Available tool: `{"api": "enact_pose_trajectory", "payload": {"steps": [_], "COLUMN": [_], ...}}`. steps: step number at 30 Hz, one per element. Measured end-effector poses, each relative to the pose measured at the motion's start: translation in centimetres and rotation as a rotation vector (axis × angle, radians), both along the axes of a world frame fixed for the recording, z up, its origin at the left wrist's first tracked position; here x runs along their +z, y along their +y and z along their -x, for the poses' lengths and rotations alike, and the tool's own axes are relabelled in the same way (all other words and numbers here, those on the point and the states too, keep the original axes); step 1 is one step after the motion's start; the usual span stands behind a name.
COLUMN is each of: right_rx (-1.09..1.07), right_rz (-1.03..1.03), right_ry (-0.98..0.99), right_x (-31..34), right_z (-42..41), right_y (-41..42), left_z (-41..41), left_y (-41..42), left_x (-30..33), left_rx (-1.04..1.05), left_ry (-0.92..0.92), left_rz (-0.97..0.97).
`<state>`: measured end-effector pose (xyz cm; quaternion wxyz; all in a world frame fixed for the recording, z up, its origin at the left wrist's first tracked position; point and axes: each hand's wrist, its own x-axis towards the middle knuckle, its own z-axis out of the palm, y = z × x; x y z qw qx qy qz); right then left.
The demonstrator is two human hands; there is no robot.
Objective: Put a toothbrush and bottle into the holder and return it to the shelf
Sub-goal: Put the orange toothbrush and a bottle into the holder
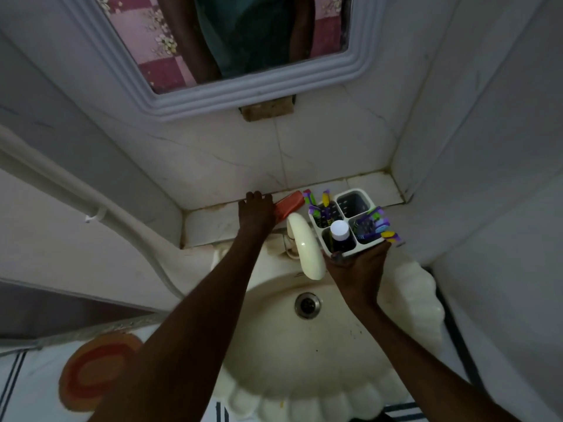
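Note:
A white four-compartment holder (365,197) hangs just above the tiled shelf (373,182), gripped from its near side by my right hand (356,264). A dark bottle with a white cap (339,229) stands in its near-left compartment. Purple, green and yellow toothbrushes (376,223) fill the near-right compartment, and more toothbrushes (323,208) stand in the far-left one. The far-right compartment is empty. My left hand (256,210) rests flat on the shelf, fingers touching the wall, right beside an orange-red box (289,204).
A cream tap spout (306,246) curves over the scalloped cream sink (420,296), directly left of the holder. A white-framed mirror (170,105) hangs above the shelf. Tiled walls close in on both sides. A white pipe (76,190) runs down the left wall.

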<state>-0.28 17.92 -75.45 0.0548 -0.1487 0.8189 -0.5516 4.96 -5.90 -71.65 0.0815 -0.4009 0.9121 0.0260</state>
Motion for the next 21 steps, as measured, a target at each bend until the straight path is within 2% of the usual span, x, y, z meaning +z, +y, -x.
{"api": "enact_pose_trajectory", "payload": {"steps": [2, 6, 10, 13, 17, 21], "right_rx": [0.005, 0.003, -0.017, 0.001, 0.036, 0.031], "right_rz": [0.004, -0.013, -0.011, -0.009, -0.016, -0.017], "right_ry": [-0.004, 0.017, 0.007, 0.014, 0.014, 0.051], "right_x": [0.1, 0.0, 0.0, -0.4, -0.6, -0.6], "right_z": [0.0, 0.0, 0.0, 0.2, 0.3, 0.4], "right_y": [0.1, 0.0, -0.2, -0.2, -0.1, -0.1], "left_z": [0.1, 0.5, 0.8, 1.2, 2.7, 4.7], "left_y": [0.2, -0.9, -1.4, -1.3, 0.7, 3.8], "left_x": [0.3, 3.2, 8.4, 13.0, 17.8, 19.5], "left_rx": [0.036, 0.164, 0.210, 0.106, -0.152, -0.385], "left_ry": [0.023, 0.249, 0.542, 0.701, 0.664, 0.540], "left_rz": [-0.048, -0.323, -0.252, -0.249, -0.311, -0.251]}}
